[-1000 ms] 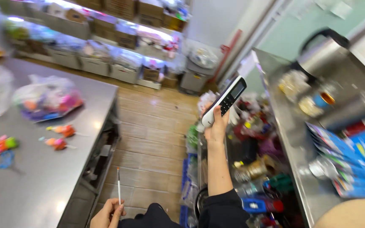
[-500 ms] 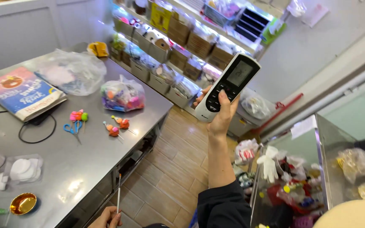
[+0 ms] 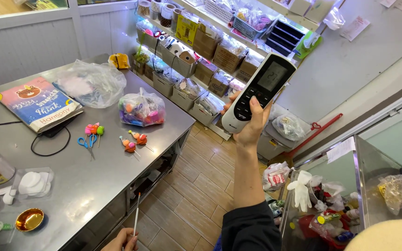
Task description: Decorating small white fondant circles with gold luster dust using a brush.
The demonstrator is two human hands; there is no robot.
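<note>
Overhead, the right hand (image 3: 250, 125) grips a white remote (image 3: 259, 91); the half-cropped left hand (image 3: 122, 241) pinches a thin brush (image 3: 136, 216).

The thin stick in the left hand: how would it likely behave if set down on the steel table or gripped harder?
The thin stick looks slender and round, so it would probably roll on the smooth steel table. It seems very light, pinched only at its lower end by the left hand. Being so thin, it may flex or snap under pressure.
</note>
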